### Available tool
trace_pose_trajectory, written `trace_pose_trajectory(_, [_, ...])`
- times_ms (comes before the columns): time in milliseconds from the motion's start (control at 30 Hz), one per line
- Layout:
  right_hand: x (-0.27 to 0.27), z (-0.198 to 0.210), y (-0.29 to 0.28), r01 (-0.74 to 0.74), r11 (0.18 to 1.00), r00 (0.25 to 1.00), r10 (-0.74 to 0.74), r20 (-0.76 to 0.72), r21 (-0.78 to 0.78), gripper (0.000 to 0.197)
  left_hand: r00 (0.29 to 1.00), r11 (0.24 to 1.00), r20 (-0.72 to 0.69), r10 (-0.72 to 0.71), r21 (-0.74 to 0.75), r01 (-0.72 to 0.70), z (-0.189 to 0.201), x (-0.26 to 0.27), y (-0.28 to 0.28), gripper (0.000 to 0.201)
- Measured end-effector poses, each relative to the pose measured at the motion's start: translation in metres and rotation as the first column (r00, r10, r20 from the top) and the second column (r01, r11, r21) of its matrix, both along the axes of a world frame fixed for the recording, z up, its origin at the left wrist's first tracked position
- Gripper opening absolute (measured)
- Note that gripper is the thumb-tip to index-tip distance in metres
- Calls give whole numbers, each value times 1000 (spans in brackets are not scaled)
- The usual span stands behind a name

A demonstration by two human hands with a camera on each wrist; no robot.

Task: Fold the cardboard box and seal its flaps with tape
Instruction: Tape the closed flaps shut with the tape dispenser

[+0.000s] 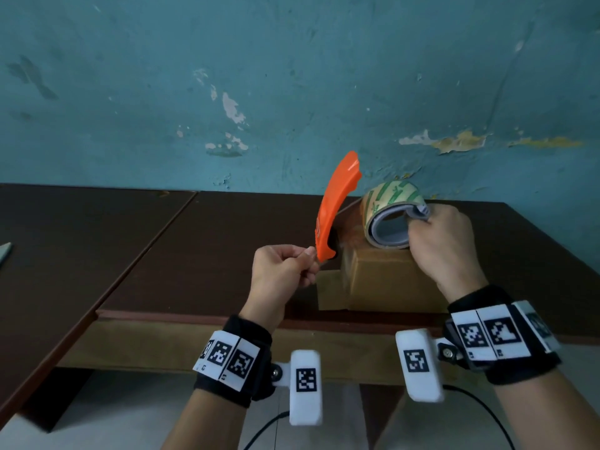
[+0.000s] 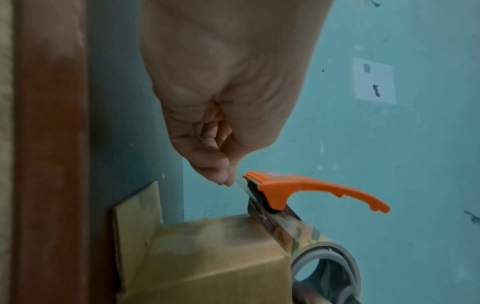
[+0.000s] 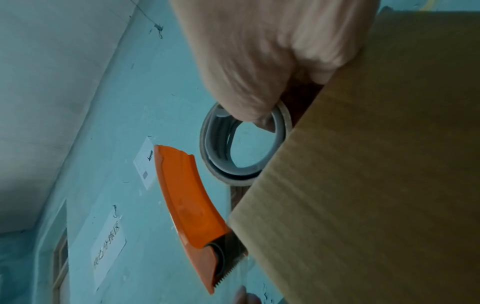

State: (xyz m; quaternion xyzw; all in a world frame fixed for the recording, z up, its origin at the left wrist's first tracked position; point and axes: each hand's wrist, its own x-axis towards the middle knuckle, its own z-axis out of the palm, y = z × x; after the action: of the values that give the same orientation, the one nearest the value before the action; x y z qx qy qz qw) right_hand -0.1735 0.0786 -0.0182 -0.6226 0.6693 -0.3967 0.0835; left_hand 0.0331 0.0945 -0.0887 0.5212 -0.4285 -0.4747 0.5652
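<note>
A small brown cardboard box [image 1: 386, 280] stands on the dark table [image 1: 211, 228], with one side flap [image 1: 329, 292] sticking out at its left. My right hand [image 1: 444, 241] grips the tape roll [image 1: 394, 216] with fingers hooked through its grey core [image 3: 244, 144], holding it on top of the box [image 3: 376, 164]. An orange tape cutter [image 1: 336, 206] rides on the pulled-out strip, standing up over the box's left edge. My left hand [image 1: 285, 271] pinches the clear tape end [image 2: 240, 184] just left of the cutter [image 2: 306, 191]. The box [image 2: 218, 257] sits below.
The table's near edge [image 1: 292, 319] runs just in front of the box. A seam [image 1: 156, 245] splits the table into two tops. A teal peeling wall [image 1: 292, 92] stands right behind. A pale object [image 1: 5, 253] lies at the far left edge.
</note>
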Motion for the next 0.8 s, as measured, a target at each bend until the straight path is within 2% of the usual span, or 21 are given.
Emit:
trace_pose_trajectory(100, [2, -1, 0, -12, 1000, 1000, 11, -24, -29, 36, 1000, 1000, 16, 17, 26, -17, -8, -4, 4, 28])
trace_pose_trajectory(267, [2, -2, -3, -13, 998, 1000, 12, -22, -58, 16, 997, 997, 52, 63, 38, -65, -23, -28, 0, 21])
trace_pose_trajectory(433, [4, 0, 0, -24, 998, 1000, 23, -7, -54, 19, 997, 997, 31, 72, 12, -73, -28, -38, -3, 19])
trace_pose_trajectory(567, [4, 2, 4, -57, 998, 997, 55, 45, 30, 28, 997, 997, 23, 77, 2, -77, -26, -35, -5, 18])
trace_pose_trajectory(667, [4, 4, 2, -68, 995, 990, 57, 130, 79, 23, 995, 994, -8, 100, -39, -100, -19, -28, -5, 21])
trace_pose_trajectory(800, [-1, 7, 2, -80, 990, 927, 29, 375, 120, 23, 987, 985, -112, 113, -120, -127, -10, -21, -6, 19])
